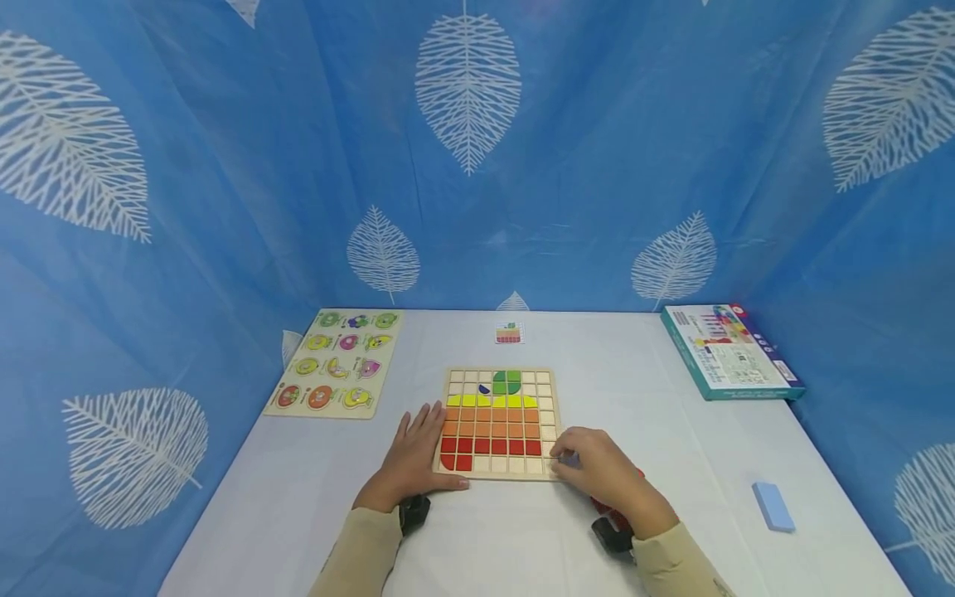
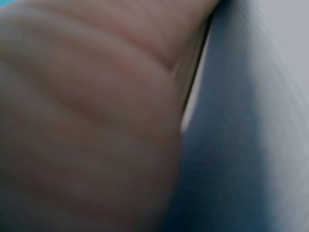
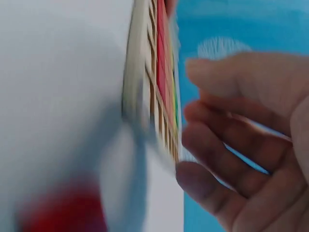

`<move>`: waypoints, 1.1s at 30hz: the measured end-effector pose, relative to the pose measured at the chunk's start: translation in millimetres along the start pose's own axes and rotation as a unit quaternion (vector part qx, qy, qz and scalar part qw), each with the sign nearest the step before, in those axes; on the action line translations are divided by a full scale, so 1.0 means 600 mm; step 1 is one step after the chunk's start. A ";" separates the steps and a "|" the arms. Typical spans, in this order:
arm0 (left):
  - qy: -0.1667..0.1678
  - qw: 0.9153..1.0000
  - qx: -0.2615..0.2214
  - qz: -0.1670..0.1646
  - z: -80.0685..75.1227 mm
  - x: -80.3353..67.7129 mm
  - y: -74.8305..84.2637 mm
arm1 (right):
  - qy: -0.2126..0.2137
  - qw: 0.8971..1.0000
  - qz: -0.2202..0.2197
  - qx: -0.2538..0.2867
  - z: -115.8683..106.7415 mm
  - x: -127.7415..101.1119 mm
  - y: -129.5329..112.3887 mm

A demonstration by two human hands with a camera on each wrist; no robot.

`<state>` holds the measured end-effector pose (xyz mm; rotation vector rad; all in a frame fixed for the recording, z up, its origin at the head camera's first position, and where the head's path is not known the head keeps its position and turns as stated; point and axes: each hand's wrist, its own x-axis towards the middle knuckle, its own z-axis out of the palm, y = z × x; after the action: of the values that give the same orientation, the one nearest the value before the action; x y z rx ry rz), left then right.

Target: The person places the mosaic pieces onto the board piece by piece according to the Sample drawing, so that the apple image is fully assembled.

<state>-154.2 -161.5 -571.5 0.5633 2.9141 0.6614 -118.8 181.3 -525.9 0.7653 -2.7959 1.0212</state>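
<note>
A wooden grid board [image 1: 550, 404] lies on the white table, partly filled with colored tiles. Green quarter-rounds [image 1: 506, 382] and a small dark blue piece [image 1: 484, 389] sit at its top. Yellow, orange and red rows run below, and two red tiles [image 1: 456, 463] occupy the bottom row's left end. My left hand [image 1: 414, 456] rests along the board's left edge, fingers straight, thumb by the lower corner. Over the lower right corner is my right hand [image 1: 597, 464], its fingers loosely bent; no piece shows between them in the right wrist view. The left wrist view is mostly blurred palm.
Red pieces [image 1: 621, 520] lie partly hidden beneath the right wrist. Behind the board is a small pattern card [image 1: 510, 332]. A fruit puzzle board [image 1: 333, 363] lies at left; a game box [image 1: 731, 352] and a light blue block [image 1: 773, 507] are at right.
</note>
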 end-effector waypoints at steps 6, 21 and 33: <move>-0.001 1.000 -0.006 -0.001 -0.001 -0.001 0.001 | -0.101 0.994 0.030 0.011 -0.052 -0.049 0.045; -0.003 1.000 -0.005 -0.005 0.001 0.004 -0.003 | -0.139 0.988 0.006 0.071 -0.055 -0.084 0.060; -0.005 1.000 0.005 -0.007 -0.002 0.003 0.003 | -0.102 0.992 -0.044 0.055 -0.027 -0.033 0.042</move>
<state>-155.7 -160.0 -569.7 0.5451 2.9104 0.6393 -115.3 216.2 -532.3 1.0532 -2.8606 1.1517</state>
